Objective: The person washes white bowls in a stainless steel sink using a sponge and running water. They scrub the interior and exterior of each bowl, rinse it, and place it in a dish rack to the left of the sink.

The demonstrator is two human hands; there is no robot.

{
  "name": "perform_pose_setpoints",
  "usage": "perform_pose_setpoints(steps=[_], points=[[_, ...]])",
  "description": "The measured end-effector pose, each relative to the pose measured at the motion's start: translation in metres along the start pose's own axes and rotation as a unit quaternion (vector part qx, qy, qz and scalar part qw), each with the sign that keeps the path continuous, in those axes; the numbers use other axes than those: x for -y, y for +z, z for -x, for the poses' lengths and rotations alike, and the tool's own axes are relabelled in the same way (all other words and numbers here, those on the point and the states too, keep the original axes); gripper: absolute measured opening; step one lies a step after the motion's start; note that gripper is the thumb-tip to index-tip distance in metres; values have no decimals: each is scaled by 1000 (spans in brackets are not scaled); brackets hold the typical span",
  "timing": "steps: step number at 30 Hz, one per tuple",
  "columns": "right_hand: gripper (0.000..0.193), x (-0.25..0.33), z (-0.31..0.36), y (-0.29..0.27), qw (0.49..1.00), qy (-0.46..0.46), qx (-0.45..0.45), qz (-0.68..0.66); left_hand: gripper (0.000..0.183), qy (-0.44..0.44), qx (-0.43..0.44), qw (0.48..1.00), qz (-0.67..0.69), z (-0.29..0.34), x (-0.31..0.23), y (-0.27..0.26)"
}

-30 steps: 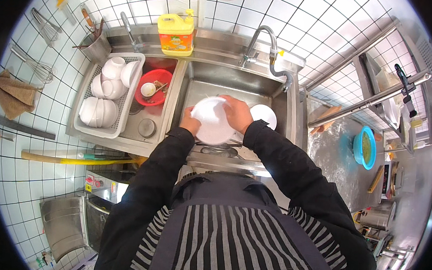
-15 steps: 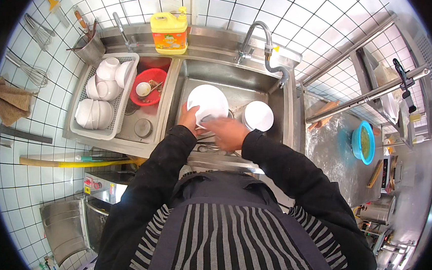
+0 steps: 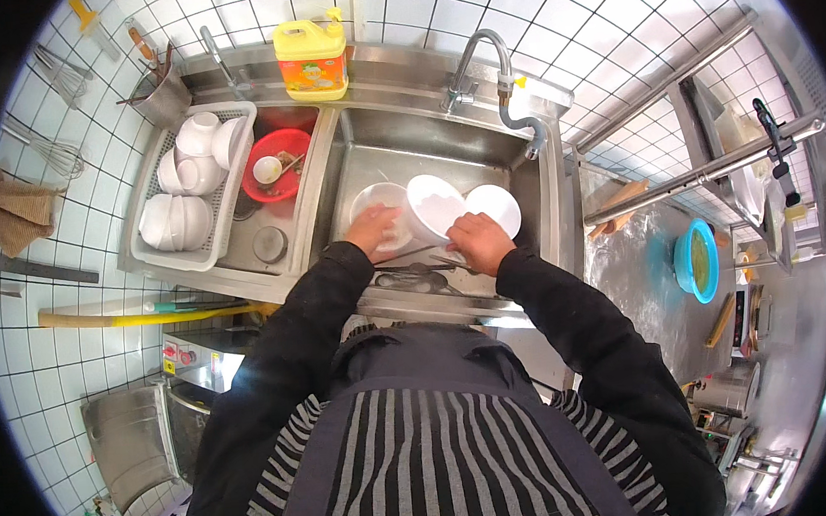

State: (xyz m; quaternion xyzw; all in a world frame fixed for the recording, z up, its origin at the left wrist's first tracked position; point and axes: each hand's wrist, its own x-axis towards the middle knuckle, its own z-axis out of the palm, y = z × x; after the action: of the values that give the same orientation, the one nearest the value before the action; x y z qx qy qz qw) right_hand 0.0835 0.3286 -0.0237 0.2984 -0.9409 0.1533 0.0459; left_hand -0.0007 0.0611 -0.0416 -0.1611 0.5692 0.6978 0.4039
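Both hands work low in the large steel sink basin [image 3: 424,125]. My right hand [image 3: 480,242] is closed on the rim of a white bowl [image 3: 434,204], which it holds tilted. Just right of that stands another round white dish [image 3: 495,204], partly behind the right hand. My left hand [image 3: 380,228] reaches over a pale, blurred bowl [image 3: 371,197] on the left; its fingers are smeared, so their grip does not show. Several metal utensils [image 3: 413,282] lie on the sink bottom close to me.
Left of the basin, a white drain basket [image 3: 216,251] holds several white bowls [image 3: 202,176] beside a red basin [image 3: 281,192] with a small cup and scraps. Behind stand a yellow pump jug [image 3: 312,64] and a curved faucet [image 3: 463,66]. A blue basin [image 3: 686,270] sits on the right counter.
The white bowl held between both hands has shifted right and is now tilted in my right hand. My left hand has come away from it to the pale bowl beneath.
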Motion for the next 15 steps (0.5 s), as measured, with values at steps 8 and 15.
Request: perform_pose_setpoints(steps=[8,15], points=[[11,-57,46,41,974,181,19,137,69,257,-236,849,-397,-52,20,-76],[20,-64,52,50,971,187,34,142,53,121,-245,862,-427,-64,55,-75]])
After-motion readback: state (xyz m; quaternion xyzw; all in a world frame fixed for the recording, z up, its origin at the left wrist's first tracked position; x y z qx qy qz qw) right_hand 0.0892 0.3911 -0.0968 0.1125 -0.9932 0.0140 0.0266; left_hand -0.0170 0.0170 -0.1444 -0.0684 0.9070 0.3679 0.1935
